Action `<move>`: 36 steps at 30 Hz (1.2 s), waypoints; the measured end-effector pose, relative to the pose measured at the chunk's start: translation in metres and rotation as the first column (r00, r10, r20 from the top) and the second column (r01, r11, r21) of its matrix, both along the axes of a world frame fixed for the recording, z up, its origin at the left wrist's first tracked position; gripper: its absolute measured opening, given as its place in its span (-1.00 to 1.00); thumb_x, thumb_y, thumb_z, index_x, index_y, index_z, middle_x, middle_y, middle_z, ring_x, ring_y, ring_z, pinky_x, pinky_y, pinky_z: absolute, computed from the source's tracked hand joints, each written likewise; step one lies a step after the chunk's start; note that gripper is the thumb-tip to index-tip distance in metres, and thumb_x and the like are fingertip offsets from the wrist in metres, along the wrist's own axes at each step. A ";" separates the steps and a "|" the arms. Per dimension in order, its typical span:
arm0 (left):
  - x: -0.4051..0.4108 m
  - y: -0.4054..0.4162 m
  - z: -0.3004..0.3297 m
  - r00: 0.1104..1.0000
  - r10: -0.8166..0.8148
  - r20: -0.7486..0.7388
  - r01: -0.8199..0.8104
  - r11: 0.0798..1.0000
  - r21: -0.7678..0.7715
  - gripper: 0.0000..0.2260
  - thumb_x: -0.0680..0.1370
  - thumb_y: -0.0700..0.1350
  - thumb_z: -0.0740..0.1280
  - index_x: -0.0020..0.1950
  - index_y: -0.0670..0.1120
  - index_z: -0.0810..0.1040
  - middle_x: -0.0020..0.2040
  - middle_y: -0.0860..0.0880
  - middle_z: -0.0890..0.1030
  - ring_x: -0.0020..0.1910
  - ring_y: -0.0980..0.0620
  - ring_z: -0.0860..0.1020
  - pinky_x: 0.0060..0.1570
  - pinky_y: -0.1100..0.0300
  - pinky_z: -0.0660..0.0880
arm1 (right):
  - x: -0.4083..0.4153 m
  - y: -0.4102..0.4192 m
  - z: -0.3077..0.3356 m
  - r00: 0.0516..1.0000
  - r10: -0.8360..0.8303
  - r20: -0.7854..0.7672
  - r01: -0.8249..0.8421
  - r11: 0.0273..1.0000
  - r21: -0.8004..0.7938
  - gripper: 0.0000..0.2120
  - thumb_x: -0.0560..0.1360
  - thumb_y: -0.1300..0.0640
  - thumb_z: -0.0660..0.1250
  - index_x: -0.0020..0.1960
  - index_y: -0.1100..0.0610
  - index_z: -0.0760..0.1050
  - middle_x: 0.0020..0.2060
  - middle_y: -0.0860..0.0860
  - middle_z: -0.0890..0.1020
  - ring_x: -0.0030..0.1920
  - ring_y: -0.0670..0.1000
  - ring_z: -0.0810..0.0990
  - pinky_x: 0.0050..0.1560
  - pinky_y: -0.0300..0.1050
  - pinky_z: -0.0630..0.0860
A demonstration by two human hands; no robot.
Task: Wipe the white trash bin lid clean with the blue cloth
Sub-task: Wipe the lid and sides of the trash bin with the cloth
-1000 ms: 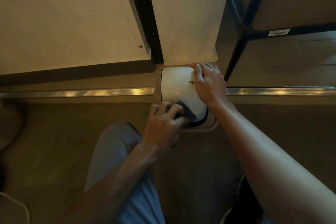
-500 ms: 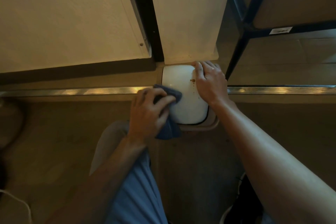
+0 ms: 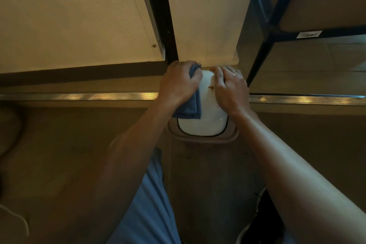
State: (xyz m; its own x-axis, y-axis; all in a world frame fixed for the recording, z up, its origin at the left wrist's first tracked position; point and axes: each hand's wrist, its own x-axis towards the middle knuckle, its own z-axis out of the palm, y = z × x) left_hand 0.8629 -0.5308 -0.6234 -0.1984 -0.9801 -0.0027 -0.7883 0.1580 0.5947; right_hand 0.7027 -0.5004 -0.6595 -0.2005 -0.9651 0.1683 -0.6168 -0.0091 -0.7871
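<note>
The white lid (image 3: 202, 123) sits on its bin on the floor, its near half bare. The left hand (image 3: 179, 83), gripping the blue cloth (image 3: 190, 108), has swept from the near-left edge to the far-left corner. The right hand (image 3: 230, 87) stays flat, steadying the lid; the brown spots (image 3: 211, 87) remain unwiped.

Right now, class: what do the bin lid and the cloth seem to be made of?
White trash bin lid: probably plastic, smooth and glossy, its surface catching the light. Blue cloth: soft fabric, possibly microfibre, matte, folding limply in layers under the left hand.
</note>
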 end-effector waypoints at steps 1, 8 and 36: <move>0.001 0.014 -0.005 0.999 -0.022 0.049 0.026 0.996 -0.087 -0.62 0.68 0.12 0.20 0.47 0.04 0.46 0.36 -0.01 0.52 0.44 -0.03 0.38 0.41 -0.03 0.39 | 0.000 0.000 0.000 1.000 -0.002 0.003 0.002 1.000 -0.002 -0.61 0.70 -0.06 0.05 0.24 -0.02 0.62 0.16 -0.12 0.62 0.15 -0.22 0.38 0.03 -0.40 0.24; 0.037 0.045 -0.031 0.998 -0.059 -0.023 0.054 0.984 -0.171 -0.57 0.74 0.07 0.13 0.60 0.02 0.30 0.62 0.02 0.25 0.65 0.01 0.02 0.57 0.07 0.01 | 0.001 0.002 -0.001 1.000 -0.003 0.007 0.003 1.000 -0.007 -0.65 0.71 -0.04 0.06 0.23 -0.02 0.61 0.16 -0.12 0.61 0.16 -0.23 0.36 0.04 -0.38 0.22; -0.021 -0.034 0.008 0.960 -0.064 0.272 0.037 0.994 0.101 -0.66 0.70 0.15 0.07 0.00 0.04 0.57 -0.10 -0.01 0.59 -0.13 0.00 0.56 -0.23 0.10 0.35 | 0.008 0.008 0.009 0.999 -0.026 -0.045 0.025 1.000 -0.018 -0.67 0.72 0.04 0.08 0.21 0.07 0.61 0.14 -0.02 0.64 0.20 -0.05 0.49 0.21 -0.08 0.43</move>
